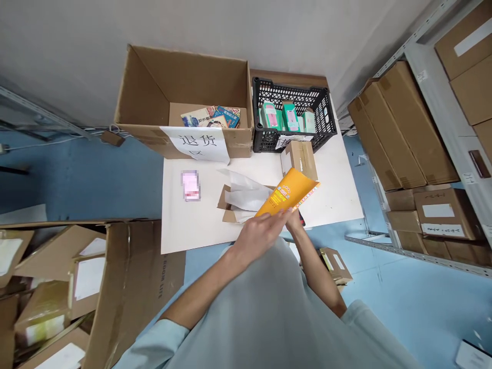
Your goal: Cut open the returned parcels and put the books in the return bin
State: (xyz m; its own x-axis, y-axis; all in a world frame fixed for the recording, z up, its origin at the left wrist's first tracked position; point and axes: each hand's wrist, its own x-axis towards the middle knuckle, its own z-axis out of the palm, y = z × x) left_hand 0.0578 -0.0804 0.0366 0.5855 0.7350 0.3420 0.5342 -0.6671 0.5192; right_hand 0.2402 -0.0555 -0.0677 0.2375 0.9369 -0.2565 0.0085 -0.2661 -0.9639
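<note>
An orange-yellow booklet (289, 188) with coloured print is held up at a tilt over the near side of the table, its cover slightly bowed. My left hand (264, 228) is closed on its lower edge, fingers lying across the cover. My right hand (294, 221) grips it from beneath on the right; most of those fingers are hidden behind it. A small dark object (302, 220) shows beside my right hand, too covered to name. Just left of the booklet lies an opened small cardboard box (224, 197) with white wrapping sheet (248, 192) spilling out.
At the back stand a large carton (146, 139) holding several books and a black crate (265, 139) with green boxes. A small closed box (303, 158) sits before the crate. A blurred pink item (190, 185) lies left. Parcels fill a big carton (126, 287); shelves (418, 61) stand right.
</note>
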